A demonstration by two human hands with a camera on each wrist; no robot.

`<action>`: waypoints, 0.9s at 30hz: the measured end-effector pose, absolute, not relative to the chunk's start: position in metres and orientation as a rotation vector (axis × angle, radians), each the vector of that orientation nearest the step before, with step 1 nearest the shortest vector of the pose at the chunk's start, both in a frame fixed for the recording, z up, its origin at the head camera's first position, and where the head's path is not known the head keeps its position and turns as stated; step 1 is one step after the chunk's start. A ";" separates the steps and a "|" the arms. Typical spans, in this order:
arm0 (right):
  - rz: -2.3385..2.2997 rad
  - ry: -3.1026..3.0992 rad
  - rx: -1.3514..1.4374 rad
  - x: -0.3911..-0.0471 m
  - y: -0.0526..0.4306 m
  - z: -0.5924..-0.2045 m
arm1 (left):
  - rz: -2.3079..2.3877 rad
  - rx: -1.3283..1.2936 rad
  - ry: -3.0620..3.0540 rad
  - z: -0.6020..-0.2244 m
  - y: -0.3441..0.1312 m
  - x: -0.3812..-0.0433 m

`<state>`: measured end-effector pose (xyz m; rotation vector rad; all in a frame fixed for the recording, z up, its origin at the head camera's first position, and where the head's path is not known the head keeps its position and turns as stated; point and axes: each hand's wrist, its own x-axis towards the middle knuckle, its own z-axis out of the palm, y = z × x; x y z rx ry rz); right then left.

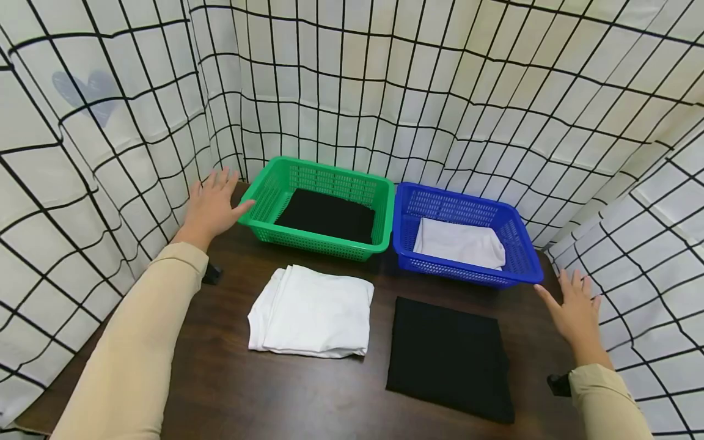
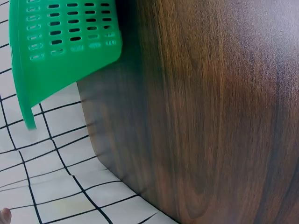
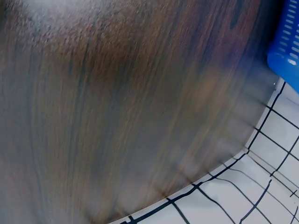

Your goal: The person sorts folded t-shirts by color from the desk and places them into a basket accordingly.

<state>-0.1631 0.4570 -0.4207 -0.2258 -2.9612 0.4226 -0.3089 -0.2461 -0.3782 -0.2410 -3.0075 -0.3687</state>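
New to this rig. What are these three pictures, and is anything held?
No robot here: a person works bare-handed. The wide picture comes from a head camera looking forward and down; the other two come from a camera on each wrist. On the dark table stand a green basket holding black cloth and a blue basket holding white cloth. Nearer lie a folded white piece and a folded black piece. The left hand is by the green basket, the right hand by the blue; neither holds anything.
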 end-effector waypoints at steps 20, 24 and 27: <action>0.481 -2.933 -0.137 -0.173 0.437 -0.426 | -0.328 -0.314 -2.996 -0.379 -0.221 -0.314; 0.497 -2.931 -0.121 -0.175 0.435 -0.427 | -0.324 -0.323 -2.990 -0.381 -0.213 -0.316; 0.513 -2.925 -0.112 -0.175 0.436 -0.428 | -0.331 -0.335 -2.995 -0.383 -0.206 -0.318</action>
